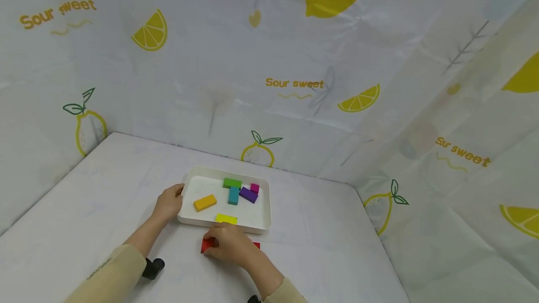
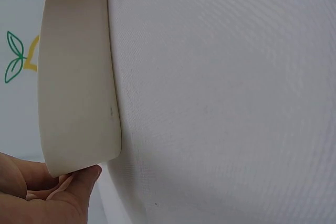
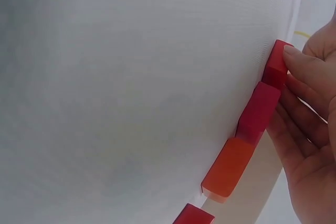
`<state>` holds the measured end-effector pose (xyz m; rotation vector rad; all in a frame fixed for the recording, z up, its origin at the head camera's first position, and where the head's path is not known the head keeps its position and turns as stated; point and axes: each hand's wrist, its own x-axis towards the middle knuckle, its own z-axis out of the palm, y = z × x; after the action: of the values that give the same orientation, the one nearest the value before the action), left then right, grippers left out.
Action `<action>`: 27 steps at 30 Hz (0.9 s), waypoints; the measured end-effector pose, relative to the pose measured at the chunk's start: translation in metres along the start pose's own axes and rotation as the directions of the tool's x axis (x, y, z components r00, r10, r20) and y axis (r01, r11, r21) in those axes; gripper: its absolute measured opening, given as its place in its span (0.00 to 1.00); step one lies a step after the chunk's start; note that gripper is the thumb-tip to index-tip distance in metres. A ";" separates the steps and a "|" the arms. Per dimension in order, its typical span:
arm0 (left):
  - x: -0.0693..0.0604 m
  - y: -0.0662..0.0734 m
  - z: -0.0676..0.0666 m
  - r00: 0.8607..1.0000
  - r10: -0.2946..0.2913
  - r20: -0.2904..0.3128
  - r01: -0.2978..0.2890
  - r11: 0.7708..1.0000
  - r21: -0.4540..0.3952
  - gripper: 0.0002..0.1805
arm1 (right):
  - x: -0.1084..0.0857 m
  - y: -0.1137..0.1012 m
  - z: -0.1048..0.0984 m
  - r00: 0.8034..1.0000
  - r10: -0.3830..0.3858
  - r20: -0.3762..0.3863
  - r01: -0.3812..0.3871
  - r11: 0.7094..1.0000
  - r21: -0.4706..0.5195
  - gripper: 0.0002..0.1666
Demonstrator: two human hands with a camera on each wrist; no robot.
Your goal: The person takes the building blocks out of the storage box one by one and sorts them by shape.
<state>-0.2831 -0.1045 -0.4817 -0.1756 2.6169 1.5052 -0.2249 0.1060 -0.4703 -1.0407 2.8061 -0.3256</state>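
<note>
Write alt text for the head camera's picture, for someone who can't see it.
A person's right hand pinches a red block on a white tabletop, while the left hand holds the left side of a white tray. Inside are an orange block, a green block, a teal block and a purple block, among others. Behind is lemon-printed sheeting.

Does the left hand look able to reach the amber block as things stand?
Likely yes, once the left hand lets go of the white tray: the amber block lies nearby, with only the tray's wall between.
</note>
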 end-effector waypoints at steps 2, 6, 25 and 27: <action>0.001 0.001 0.000 1.000 0.005 -0.003 -0.005 1.000 0.003 0.27 | 0.000 0.000 -0.001 1.000 0.004 0.000 -0.004 1.000 0.002 0.18; 0.000 0.003 -0.001 1.000 0.011 -0.003 -0.011 1.000 0.004 0.27 | -0.001 0.000 -0.002 1.000 0.008 -0.002 -0.008 1.000 0.001 0.19; 0.001 0.002 -0.001 0.999 0.032 -0.008 -0.032 0.999 0.019 0.27 | -0.002 0.005 -0.029 0.989 -0.020 -0.147 0.010 0.998 -0.066 0.18; 0.001 0.000 -0.001 0.999 0.034 -0.013 -0.034 0.999 0.027 0.27 | 0.003 0.017 -0.034 0.981 0.013 -0.193 -0.018 1.000 -0.025 0.18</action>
<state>-0.2845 -0.1056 -0.4813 -0.1396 2.6623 1.4836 -0.2445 0.1218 -0.4413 -1.0449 2.9959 -0.4100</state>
